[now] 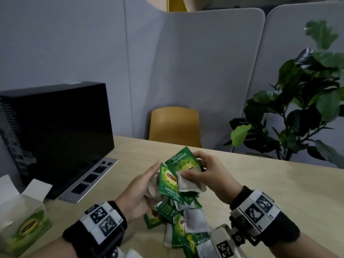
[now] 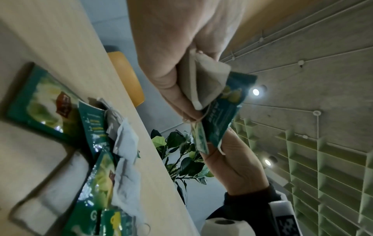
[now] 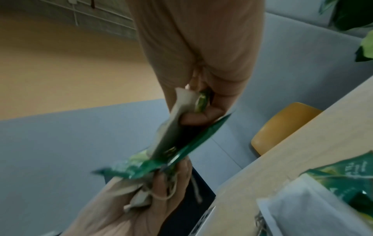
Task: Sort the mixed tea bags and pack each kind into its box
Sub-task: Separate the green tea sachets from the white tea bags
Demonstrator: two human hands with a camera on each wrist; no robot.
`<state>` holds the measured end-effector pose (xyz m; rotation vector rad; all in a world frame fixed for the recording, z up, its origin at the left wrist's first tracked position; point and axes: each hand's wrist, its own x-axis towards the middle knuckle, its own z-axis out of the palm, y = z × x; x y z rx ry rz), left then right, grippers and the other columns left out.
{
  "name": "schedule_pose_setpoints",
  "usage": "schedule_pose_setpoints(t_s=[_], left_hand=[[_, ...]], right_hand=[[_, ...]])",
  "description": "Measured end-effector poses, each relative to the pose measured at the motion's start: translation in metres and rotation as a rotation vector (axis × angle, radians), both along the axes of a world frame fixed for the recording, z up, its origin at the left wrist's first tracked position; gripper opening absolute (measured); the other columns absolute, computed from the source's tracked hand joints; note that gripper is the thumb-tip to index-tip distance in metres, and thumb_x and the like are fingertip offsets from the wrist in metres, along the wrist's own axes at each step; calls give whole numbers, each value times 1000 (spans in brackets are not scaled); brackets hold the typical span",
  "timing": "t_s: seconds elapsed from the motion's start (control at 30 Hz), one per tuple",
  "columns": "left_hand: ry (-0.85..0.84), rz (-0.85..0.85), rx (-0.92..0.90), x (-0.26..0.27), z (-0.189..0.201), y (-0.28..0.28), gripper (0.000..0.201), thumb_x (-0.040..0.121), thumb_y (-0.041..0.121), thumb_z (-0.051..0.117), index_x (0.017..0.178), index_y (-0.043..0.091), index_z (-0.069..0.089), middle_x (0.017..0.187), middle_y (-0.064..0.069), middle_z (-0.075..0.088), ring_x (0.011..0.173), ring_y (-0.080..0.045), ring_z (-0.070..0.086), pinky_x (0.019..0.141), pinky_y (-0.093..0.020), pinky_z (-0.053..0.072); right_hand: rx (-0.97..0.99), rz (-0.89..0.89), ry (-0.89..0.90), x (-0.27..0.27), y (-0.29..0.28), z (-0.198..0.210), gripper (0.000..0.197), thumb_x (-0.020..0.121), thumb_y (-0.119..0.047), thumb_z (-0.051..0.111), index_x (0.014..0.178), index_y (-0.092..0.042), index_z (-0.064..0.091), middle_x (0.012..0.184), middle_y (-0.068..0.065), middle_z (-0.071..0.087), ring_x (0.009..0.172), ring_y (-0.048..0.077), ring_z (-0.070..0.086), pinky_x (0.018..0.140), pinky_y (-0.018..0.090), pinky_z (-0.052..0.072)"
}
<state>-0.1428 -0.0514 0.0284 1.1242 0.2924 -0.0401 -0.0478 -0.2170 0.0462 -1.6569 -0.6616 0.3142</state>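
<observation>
both hands work above the desk (image 1: 279, 183), lifted over the mixed pile (image 1: 184, 218) that lies at about 6 o'clock in the head view. the right hand (image 1: 208, 175) is clamped on a green tea sachet (image 1: 183, 161) with a plain white tea bag (image 1: 189, 185) pressed under its thumb. the left hand (image 1: 141, 190) holds a second green sachet (image 1: 168, 180) against several crumpled white bags (image 1: 152, 185) bunched in its palm.

the step looks like pulling the two kinds apart in the air. to do it well, i would let one hand keep only green sachets and the other only white bags, and free the strings first: the left wrist view shows a string and tag (image 2: 198, 137) wound around the held bundle, so a sharp tug could tear a bag. the open green box (image 1: 24, 220) stands at 8 o'clock, near the desk's edge, so green ones should travel left.

only one box is in view; where the white bags' box is, i cannot tell. the near end of the pile is cut off by the bottom edge and partly covered by the right wrist camera. how many bags the left hand holds is hidden in its palm, and the right wrist view is too blurred to count anything.
</observation>
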Motion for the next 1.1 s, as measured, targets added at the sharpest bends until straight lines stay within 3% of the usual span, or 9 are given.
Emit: schedule_pose_setpoints(t_s=[0.07,0.2,0.27,0.4,0.53,0.7,0.93,1.03,1.1], left_hand=[[-3,-22,-22,0,-1,3,57,80,54,54,101,4,72,109,-22,68,102,-36,63,90,-44,49],[-38,13,25,3,-7,2,50,67,28,71,102,-7,66,98,-27,69,75,-31,70,66,-34,59],[-36,41,28,4,-12,0,41,65,20,73,97,-6,67,91,-26,70,68,-30,69,63,-35,59],[-42,114,36,6,-20,-4,34,63,12,71,93,-5,68,86,-27,70,62,-30,69,60,-36,58],[-70,145,18,6,-22,-5,32,66,10,70,94,-5,67,89,-28,70,63,-30,69,58,-36,59],[-98,176,32,6,-21,1,36,66,11,70,99,-4,65,93,-28,70,67,-30,70,61,-36,59],[-106,271,145,30,-6,53,26,72,11,71,97,2,65,87,-19,73,71,-27,72,59,-33,60],[-114,353,254,63,3,78,15,79,5,69,93,3,64,77,-13,74,64,-22,71,64,-34,60],[-60,370,340,84,3,90,18,79,5,70,95,0,63,80,-16,72,62,-22,70,72,-38,57]], right_hand=[[-39,2,-21,-2,4,-1,39,71,-7,78,106,-11,61,95,5,70,73,5,69,61,19,55],[-190,102,-32,-7,10,3,29,74,-7,75,99,-14,64,95,8,72,80,20,70,72,35,59],[-233,166,-21,-9,11,6,26,74,-6,74,96,-15,65,94,10,72,79,25,69,72,38,58],[-266,234,43,-8,11,8,42,70,-1,76,110,-9,64,105,17,70,95,37,67,85,49,55],[-158,272,150,-3,10,7,49,70,4,74,112,-19,63,104,11,71,89,23,69,78,34,59],[5,201,244,8,0,7,53,70,6,71,114,-23,63,118,12,59,94,25,67,75,29,58],[203,-78,329,50,-17,7,35,77,5,66,104,-17,63,111,11,62,86,14,64,57,15,54],[218,-161,338,67,-7,-2,36,77,8,65,109,-9,59,108,14,59,83,15,61,57,17,54],[188,-183,347,77,3,-10,37,77,11,64,109,-5,59,106,16,59,82,17,61,59,20,53]])
